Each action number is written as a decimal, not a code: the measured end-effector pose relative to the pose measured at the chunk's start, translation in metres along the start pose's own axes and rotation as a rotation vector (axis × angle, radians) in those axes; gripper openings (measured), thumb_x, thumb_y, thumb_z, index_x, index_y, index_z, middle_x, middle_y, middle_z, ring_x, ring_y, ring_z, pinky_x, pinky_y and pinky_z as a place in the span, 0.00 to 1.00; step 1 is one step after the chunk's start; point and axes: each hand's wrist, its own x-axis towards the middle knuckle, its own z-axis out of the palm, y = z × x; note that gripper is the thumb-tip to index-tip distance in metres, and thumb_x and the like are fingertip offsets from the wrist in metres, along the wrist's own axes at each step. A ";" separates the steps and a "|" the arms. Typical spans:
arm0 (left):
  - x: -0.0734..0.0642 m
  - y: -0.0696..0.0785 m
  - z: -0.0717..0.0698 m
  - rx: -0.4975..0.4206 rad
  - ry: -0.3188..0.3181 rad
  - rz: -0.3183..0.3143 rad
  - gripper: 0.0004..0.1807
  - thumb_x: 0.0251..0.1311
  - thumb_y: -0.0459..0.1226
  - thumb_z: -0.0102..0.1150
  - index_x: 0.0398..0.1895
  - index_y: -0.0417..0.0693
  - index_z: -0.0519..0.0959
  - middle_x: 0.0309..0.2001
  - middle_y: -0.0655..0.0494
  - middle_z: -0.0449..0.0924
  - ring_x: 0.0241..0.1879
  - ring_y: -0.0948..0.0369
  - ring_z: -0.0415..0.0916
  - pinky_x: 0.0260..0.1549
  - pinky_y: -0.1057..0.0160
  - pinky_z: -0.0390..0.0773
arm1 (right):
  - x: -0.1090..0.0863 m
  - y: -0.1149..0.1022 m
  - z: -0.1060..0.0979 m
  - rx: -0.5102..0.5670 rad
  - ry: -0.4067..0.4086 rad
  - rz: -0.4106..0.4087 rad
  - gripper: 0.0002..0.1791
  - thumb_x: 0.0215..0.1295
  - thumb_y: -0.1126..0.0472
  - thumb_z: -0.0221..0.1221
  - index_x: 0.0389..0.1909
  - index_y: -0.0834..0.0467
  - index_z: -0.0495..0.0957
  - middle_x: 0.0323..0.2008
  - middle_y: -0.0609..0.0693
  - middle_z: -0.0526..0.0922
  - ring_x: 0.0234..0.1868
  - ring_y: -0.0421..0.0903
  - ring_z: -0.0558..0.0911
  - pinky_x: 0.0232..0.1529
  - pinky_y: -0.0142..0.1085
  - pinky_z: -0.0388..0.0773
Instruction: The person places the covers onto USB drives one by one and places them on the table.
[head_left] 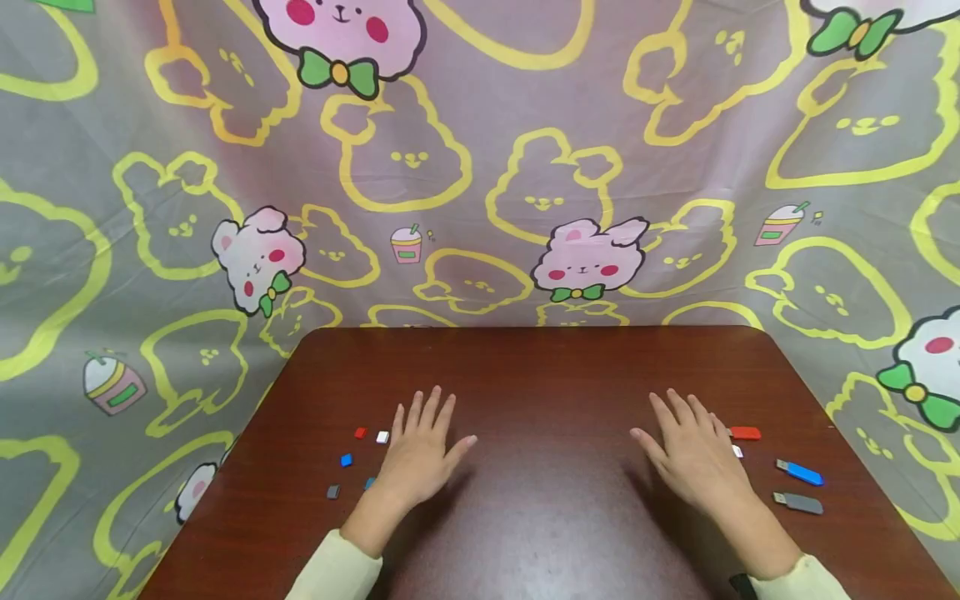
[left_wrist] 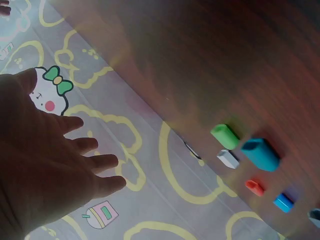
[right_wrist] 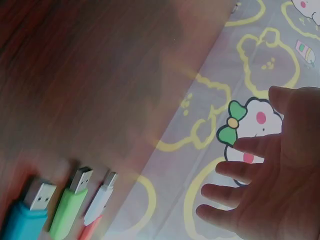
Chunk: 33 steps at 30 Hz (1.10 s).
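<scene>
My left hand [head_left: 416,460] hovers palm down over the left of the table, fingers spread, holding nothing. Small caps lie beside it: red [head_left: 361,433], white [head_left: 382,437], blue [head_left: 346,460] and grey [head_left: 333,492]. The left wrist view also shows a green cap [left_wrist: 225,136] and a larger teal cap [left_wrist: 261,154]. On the right, my right hand [head_left: 699,462] is likewise spread and empty. Uncapped USB sticks lie around it: red [head_left: 745,433], white [head_left: 737,452], blue [head_left: 802,473], grey [head_left: 798,502], plus green [right_wrist: 69,212] and teal [right_wrist: 25,222] ones, hidden under the hand in the head view.
The dark brown table [head_left: 540,367] has rounded far corners. A grey curtain [head_left: 480,225] with yellow outlines and cartoon rabbits hangs behind it and along both sides. Between the two hands lies bare, shiny tabletop.
</scene>
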 end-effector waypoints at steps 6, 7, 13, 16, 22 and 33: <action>0.000 -0.012 0.000 0.002 0.040 0.006 0.41 0.72 0.63 0.44 0.78 0.48 0.60 0.80 0.43 0.48 0.79 0.41 0.44 0.73 0.36 0.47 | -0.002 0.013 -0.001 0.000 -0.001 0.012 0.36 0.75 0.44 0.54 0.71 0.67 0.64 0.68 0.74 0.65 0.67 0.76 0.62 0.63 0.71 0.60; 0.000 -0.014 -0.001 0.007 0.047 0.008 0.40 0.72 0.62 0.44 0.77 0.47 0.61 0.80 0.43 0.49 0.78 0.41 0.45 0.73 0.36 0.48 | -0.003 0.015 -0.001 0.000 -0.001 0.013 0.36 0.75 0.45 0.54 0.71 0.67 0.64 0.68 0.74 0.65 0.67 0.76 0.62 0.62 0.71 0.60; -0.002 -0.030 -0.006 0.039 0.063 0.015 0.37 0.73 0.58 0.47 0.76 0.44 0.63 0.77 0.41 0.57 0.75 0.40 0.54 0.71 0.36 0.53 | -0.006 0.027 -0.004 0.009 -0.022 0.027 0.34 0.76 0.48 0.53 0.70 0.69 0.64 0.67 0.75 0.65 0.66 0.76 0.63 0.60 0.72 0.62; -0.003 -0.039 -0.008 0.042 0.053 0.012 0.37 0.74 0.57 0.48 0.76 0.43 0.63 0.76 0.40 0.58 0.75 0.39 0.55 0.71 0.36 0.54 | -0.007 0.034 -0.006 0.010 -0.050 0.039 0.33 0.77 0.48 0.51 0.70 0.69 0.64 0.67 0.75 0.64 0.65 0.77 0.63 0.58 0.73 0.62; -0.005 -0.056 -0.011 0.036 0.059 0.002 0.35 0.74 0.54 0.51 0.75 0.41 0.64 0.74 0.38 0.62 0.73 0.38 0.57 0.69 0.36 0.57 | -0.007 0.047 -0.009 0.028 -0.111 0.067 0.32 0.76 0.53 0.52 0.71 0.71 0.61 0.67 0.77 0.62 0.63 0.79 0.63 0.56 0.73 0.63; -0.006 -0.090 -0.016 -0.060 0.067 -0.047 0.33 0.71 0.47 0.58 0.71 0.36 0.68 0.68 0.35 0.68 0.68 0.39 0.62 0.65 0.34 0.62 | -0.009 0.072 -0.014 0.028 -0.119 0.079 0.30 0.70 0.62 0.57 0.67 0.73 0.64 0.64 0.78 0.64 0.60 0.79 0.65 0.51 0.71 0.68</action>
